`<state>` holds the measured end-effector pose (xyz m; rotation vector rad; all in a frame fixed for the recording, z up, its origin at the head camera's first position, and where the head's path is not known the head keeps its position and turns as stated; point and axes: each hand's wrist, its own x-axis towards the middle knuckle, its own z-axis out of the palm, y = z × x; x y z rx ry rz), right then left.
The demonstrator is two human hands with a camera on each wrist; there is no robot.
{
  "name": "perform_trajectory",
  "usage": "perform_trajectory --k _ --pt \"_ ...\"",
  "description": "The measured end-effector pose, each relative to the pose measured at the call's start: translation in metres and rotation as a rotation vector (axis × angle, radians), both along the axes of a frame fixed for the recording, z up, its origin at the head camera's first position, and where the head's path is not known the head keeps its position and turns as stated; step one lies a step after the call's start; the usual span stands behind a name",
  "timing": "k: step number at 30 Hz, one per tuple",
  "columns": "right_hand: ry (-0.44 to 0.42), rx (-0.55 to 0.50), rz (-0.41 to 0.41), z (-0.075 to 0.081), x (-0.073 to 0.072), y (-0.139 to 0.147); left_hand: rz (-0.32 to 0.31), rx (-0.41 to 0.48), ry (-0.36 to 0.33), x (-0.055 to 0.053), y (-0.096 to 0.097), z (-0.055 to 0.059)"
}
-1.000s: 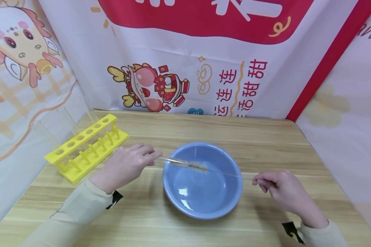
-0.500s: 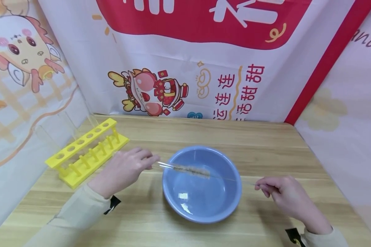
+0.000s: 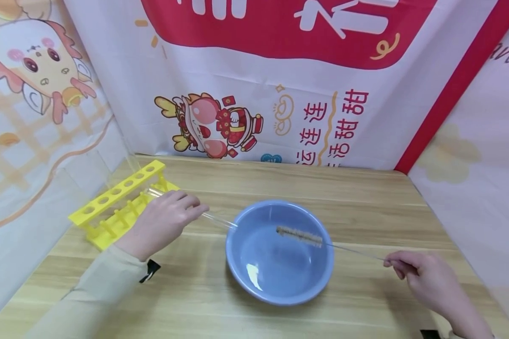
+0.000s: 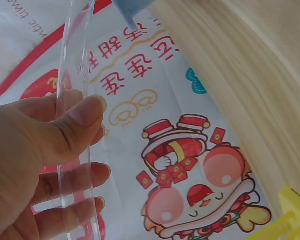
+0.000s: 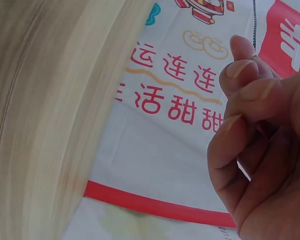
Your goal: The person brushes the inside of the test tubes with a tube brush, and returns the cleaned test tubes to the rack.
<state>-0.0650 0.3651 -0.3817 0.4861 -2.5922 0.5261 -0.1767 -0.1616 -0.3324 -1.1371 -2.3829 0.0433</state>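
My left hand (image 3: 161, 221) grips a clear glass test tube (image 3: 220, 220) around its middle, one end near the basin's left rim and the other over the yellow rack. In the left wrist view, thumb and fingers wrap the test tube (image 4: 74, 55). My right hand (image 3: 426, 278) pinches the thin wire handle of a test tube brush (image 3: 300, 236). The tan bristles hang over the blue basin (image 3: 275, 278), apart from the tube. In the right wrist view, the right hand's (image 5: 265, 135) fingertips meet, and a bit of twisted wire (image 5: 254, 22) shows beyond them.
A yellow test tube rack (image 3: 114, 192) stands at the left, with several faint clear tubes leaning in it. The wooden table (image 3: 356, 197) meets a printed cloth backdrop (image 3: 246, 66) behind and cloth walls at both sides.
The brush has come out of the test tube as my right hand moved right. The left hand and tube shifted slightly left, and the tube's far end now shows over the rack.
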Motion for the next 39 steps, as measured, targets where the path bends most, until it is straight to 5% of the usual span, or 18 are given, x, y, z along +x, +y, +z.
perform_trajectory --k 15,39 --pt "0.109 0.068 -0.011 0.008 0.006 -0.006 -0.093 -0.206 0.22 0.006 0.03 0.027" --pt "0.102 0.087 0.016 0.009 0.012 -0.013 -0.096 -0.286 0.206 0.009 0.042 0.032"
